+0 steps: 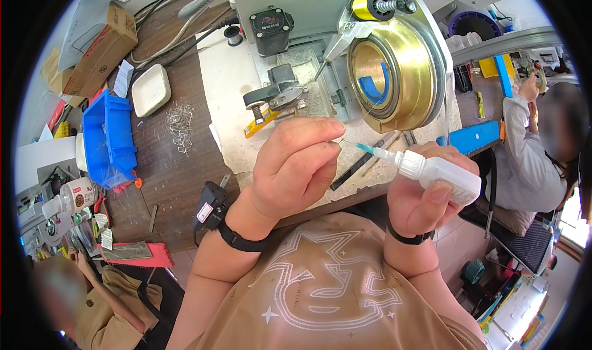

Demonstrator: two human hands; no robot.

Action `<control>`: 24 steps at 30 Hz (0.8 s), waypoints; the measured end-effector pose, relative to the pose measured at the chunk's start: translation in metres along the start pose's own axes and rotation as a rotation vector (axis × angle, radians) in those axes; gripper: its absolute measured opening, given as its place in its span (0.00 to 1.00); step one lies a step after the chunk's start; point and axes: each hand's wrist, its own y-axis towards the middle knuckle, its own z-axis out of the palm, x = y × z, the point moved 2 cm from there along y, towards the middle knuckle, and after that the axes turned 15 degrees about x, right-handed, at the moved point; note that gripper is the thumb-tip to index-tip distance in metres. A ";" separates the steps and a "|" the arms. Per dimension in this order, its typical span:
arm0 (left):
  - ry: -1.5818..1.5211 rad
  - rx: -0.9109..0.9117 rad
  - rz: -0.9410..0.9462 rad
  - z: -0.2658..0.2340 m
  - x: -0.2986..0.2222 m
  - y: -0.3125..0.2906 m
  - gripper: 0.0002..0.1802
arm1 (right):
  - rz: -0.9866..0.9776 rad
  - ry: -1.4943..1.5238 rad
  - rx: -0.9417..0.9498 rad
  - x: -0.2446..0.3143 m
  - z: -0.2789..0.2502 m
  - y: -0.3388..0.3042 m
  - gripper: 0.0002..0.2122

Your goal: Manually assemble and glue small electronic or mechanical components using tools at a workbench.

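My left hand [296, 168] is closed in a pinch, thumb against forefinger. A tiny thin piece shows at its fingertips, too small to name. My right hand [410, 211] is wrapped round a white squeeze bottle [455, 179] tilted on its side. The bottle's ribbed white cap carries a teal dispensing needle [375, 151], which points left at the pinched fingertips of my left hand. Whether the needle touches the tiny piece I cannot tell. Beyond both hands stands a machine with a large brass-coloured ring [401, 79] and a spool of yellow wire [367, 7].
Tweezers-like dark tools [364, 161] lie beneath the needle. Left on the bench are a heap of small wire pieces [180, 127], a white dish [151, 90], a blue bin [110, 142] and a cardboard box [102, 48]. Co-workers sit at far right [530, 153] and lower left [111, 307].
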 end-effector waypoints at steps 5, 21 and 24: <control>-0.019 0.004 0.003 -0.001 0.000 0.001 0.12 | -0.008 0.012 0.028 0.000 -0.001 0.000 0.21; -0.021 -0.045 0.034 0.002 0.002 0.001 0.12 | -0.048 -0.003 0.034 -0.002 -0.001 0.001 0.20; -0.016 -0.041 0.027 0.001 0.001 0.001 0.12 | -0.036 -0.010 0.017 0.000 0.001 0.002 0.21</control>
